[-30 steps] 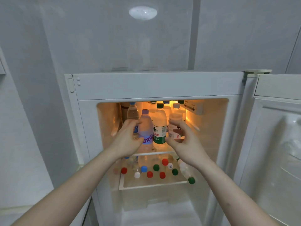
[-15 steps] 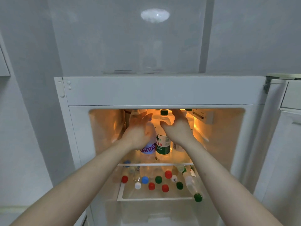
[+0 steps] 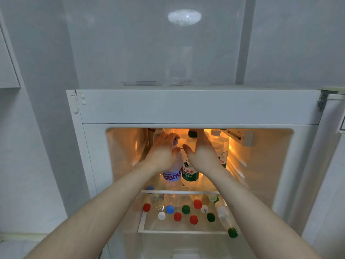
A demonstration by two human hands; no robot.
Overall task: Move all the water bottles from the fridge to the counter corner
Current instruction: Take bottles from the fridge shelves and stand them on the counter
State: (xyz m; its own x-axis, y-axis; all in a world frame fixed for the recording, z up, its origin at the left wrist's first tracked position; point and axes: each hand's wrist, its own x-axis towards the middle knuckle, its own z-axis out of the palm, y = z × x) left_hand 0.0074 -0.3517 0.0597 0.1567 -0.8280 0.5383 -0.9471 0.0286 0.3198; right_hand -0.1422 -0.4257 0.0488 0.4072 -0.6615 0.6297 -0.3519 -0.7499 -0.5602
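The white fridge point(image 3: 186, 107) stands open and lit inside. On its upper shelf point(image 3: 179, 192) several water bottles stand upright. My left hand point(image 3: 162, 152) curls around the neck of the purple-label bottle point(image 3: 172, 176), with the fingers over its purple cap. My right hand point(image 3: 203, 156) reaches deep past the green-label bottle point(image 3: 189, 174), fingers stretched toward the back beside its dark green cap and the thumb spread. A white-cap bottle point(image 3: 217, 143) stands just right of that hand. The bottles further back are partly hidden by my hands.
Below the shelf, several more bottles show red, blue, green and white caps point(image 3: 177, 216), and one bottle point(image 3: 224, 217) lies tilted at the right. The fridge door point(image 3: 332, 165) hangs open on the right. A grey wall is on the left.
Both hands have pushed deeper into the upper shelf and higher on the bottles. The left hand has closed over the purple-label bottle's top. The view has moved closer to the fridge.
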